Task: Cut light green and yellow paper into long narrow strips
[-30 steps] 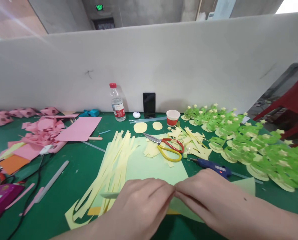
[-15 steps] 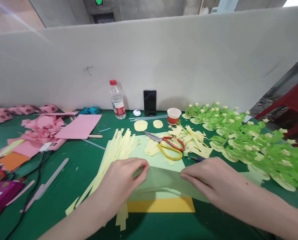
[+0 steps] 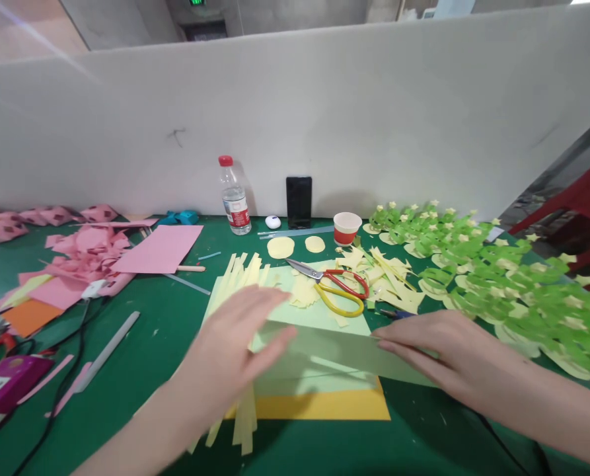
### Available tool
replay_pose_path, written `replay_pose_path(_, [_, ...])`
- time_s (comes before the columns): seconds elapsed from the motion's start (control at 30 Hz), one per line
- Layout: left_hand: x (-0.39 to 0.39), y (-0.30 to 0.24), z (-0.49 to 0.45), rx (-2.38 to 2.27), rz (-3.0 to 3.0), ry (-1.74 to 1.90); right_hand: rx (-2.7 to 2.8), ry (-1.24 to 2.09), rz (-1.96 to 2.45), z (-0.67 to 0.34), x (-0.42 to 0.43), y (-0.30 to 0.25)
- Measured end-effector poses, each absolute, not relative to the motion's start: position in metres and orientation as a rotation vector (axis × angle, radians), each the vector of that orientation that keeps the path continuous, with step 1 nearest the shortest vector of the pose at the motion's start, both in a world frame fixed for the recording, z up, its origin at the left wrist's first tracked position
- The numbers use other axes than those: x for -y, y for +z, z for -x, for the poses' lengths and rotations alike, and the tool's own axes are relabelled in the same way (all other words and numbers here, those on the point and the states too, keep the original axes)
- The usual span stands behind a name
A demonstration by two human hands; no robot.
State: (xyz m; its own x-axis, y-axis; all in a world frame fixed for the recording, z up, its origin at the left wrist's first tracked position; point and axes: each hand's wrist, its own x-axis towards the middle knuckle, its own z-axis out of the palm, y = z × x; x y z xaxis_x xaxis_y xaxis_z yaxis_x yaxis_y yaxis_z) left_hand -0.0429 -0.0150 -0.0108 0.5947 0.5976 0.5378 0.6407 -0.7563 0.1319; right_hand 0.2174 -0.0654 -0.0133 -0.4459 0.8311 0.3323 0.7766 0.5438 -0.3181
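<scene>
Pinching the upper edge of a pale green sheet, the right hand has thumb and fingers closed together on the paper. Thumb and fingers of the blurred left hand are spread well apart near the sheet's left part; whether they touch it is unclear. A light, flat pinch and even tension along the edge should spare such thin stock from creasing. Held tilted, the sheet is above flat, lighter green paper and a smooth yellow sheet. Limp, narrow strips lie leftward; beyond are steel-bladed scissors with looped handles, and jagged paper scraps.
</scene>
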Motion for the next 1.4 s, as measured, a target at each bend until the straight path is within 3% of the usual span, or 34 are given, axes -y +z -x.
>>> replay_pose_path(0.13, [0.032, -0.020, 0.015, 0.832, 2.785, -0.807, 2.307, 0.245, 1.255, -0.199, 0.056, -0.014])
replay_pose_path(0.43, [0.038, -0.036, 0.017, 0.820, 2.765, -0.788, 2.140, 0.342, 1.154, -0.167, 0.049, -0.021])
replay_pose_path(0.8, [0.042, -0.014, 0.036, 0.897, 2.708, -0.839, 2.103, 0.368, 1.199, -0.177, 0.049, -0.004])
replay_pose_path(1.03, [0.035, 0.005, 0.068, 0.949, 2.629, -0.839, 2.025, 0.134, 1.398, -0.224, 0.050, 0.001])
replay_pose_path(1.27, [0.030, 0.003, 0.084, 1.019, 2.544, -0.826, 1.923, -0.339, 1.567, -0.254, 0.045, 0.008])
replay_pose_path(1.4, [0.034, 0.006, 0.057, 0.898, 2.617, -0.828, 2.054, -0.346, 1.201, -0.210, 0.055, 0.008])
